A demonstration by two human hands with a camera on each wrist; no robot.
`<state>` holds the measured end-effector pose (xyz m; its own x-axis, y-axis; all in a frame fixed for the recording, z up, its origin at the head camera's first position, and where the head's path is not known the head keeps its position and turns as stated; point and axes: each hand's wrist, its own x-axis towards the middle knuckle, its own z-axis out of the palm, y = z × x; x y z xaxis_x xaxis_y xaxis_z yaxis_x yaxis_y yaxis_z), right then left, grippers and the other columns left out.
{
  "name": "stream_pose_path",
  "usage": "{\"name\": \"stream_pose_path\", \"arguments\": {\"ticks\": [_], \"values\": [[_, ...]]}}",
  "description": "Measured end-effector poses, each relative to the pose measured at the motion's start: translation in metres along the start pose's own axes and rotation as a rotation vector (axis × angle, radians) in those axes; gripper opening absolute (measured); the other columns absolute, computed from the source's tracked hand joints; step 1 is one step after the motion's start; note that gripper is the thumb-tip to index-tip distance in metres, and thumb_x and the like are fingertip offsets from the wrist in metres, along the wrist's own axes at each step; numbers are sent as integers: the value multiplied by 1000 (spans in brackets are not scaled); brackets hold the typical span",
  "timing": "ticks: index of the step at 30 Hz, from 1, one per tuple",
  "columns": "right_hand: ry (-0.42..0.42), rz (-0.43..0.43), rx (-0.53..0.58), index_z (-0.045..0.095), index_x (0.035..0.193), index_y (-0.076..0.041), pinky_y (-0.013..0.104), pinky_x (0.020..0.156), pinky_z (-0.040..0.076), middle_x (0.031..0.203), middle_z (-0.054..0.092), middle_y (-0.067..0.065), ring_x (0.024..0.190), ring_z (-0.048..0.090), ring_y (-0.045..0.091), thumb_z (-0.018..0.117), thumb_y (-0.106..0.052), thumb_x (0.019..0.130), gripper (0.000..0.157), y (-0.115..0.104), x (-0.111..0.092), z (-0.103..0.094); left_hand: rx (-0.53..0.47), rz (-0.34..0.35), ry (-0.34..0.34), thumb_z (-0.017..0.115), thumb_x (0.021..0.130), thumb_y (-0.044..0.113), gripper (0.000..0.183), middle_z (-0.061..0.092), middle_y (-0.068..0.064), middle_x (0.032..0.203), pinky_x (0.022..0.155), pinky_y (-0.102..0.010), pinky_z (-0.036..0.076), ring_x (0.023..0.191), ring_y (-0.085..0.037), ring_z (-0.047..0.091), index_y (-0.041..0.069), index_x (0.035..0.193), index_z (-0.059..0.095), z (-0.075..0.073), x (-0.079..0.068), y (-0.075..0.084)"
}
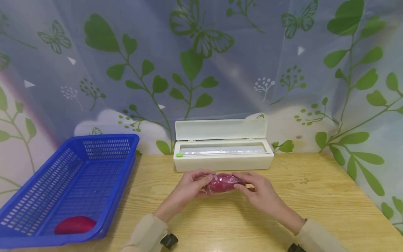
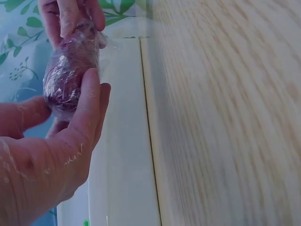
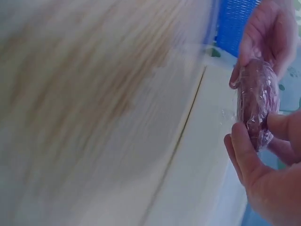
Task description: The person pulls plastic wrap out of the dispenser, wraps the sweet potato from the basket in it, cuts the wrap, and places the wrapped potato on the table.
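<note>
A plump, dark red, tapered vegetable [image 1: 223, 183], which looks like a sweet potato, is wrapped in shiny, crinkled cling film. My left hand [image 1: 196, 183] holds its left end between thumb and fingers. At the other end, my right hand [image 1: 259, 190] pinches the narrower tip and the film around it. Both wrist views show the wrapped sweet potato [image 2: 70, 70] held up between the two hands, off the table. Just behind the hands stands a white cling film dispenser [image 1: 223, 163], lid up, a clear roll inside and a green slider [image 1: 179, 154] at its left.
A blue plastic basket [image 1: 118, 189] with mesh walls stands on the left. Inside its near end lies another red sweet potato [image 1: 75, 225], with no film visible on it. The wooden table [image 1: 330, 210] meets a leaf-patterned curtain [image 1: 220, 70] at the back.
</note>
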<state>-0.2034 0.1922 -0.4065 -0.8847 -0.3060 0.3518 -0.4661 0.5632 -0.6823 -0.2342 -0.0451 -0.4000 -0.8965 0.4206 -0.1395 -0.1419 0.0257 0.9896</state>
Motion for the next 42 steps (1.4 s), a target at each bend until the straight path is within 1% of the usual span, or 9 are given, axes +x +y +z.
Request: {"name": "stream_pose_path", "arguments": {"ticks": [4,7,11,18,24,27,31,36,42], "values": [[43,-168,-182,64,121,-4,12,68,53,109,64,11,89,68,20,75,-10,79,44,0,0,1,8,-4,33,52,97,22,35,65,-17,111,77,-33,58,84,-16,67,-1,124,57,2,2,-1],[27,-198,-235,64,120,-3,9,65,52,103,68,11,83,69,16,77,-13,76,47,0,0,0,-3,-3,48,50,98,19,35,66,-18,111,76,-32,58,83,-17,69,-2,125,56,3,3,-1],[-4,-113,-196,65,117,-4,8,62,51,97,72,10,78,70,14,76,-16,78,43,4,1,-4,48,45,90,54,96,15,35,65,-20,114,80,-34,57,91,-21,69,-3,127,55,4,3,-1],[-103,43,-190,68,112,-7,11,61,51,98,72,10,73,67,7,76,-19,77,38,4,3,-6,641,183,92,69,86,23,34,69,-7,110,78,-23,55,96,-17,67,10,117,64,10,3,-2],[-173,340,43,60,108,-12,24,67,54,104,64,8,75,64,13,82,-18,69,45,4,7,-6,694,175,42,72,82,18,36,68,-8,112,84,-32,55,99,-23,66,13,117,64,14,4,-1],[-187,394,116,56,104,-12,30,70,54,103,61,9,76,64,17,84,-13,66,47,7,9,-5,710,171,-7,75,80,17,40,66,-9,115,83,-30,55,98,-23,66,15,118,63,13,5,0],[-217,318,-37,55,96,-16,33,75,52,97,63,3,83,63,16,85,-13,64,44,9,10,-3,787,163,-82,75,78,18,41,66,-8,115,82,-26,54,97,-20,66,18,118,63,14,7,-1],[-244,181,-272,53,91,-16,28,70,49,87,64,-3,78,57,10,85,-16,65,41,6,12,-2,882,194,-108,75,79,21,40,68,-3,112,84,-26,53,98,-16,65,18,117,64,16,10,0],[-281,59,-450,55,90,-15,23,68,51,83,64,-4,74,56,6,84,-19,66,38,3,13,-1,869,148,-125,75,80,23,39,68,-2,113,83,-27,53,97,-16,66,21,117,64,13,14,3]]}}
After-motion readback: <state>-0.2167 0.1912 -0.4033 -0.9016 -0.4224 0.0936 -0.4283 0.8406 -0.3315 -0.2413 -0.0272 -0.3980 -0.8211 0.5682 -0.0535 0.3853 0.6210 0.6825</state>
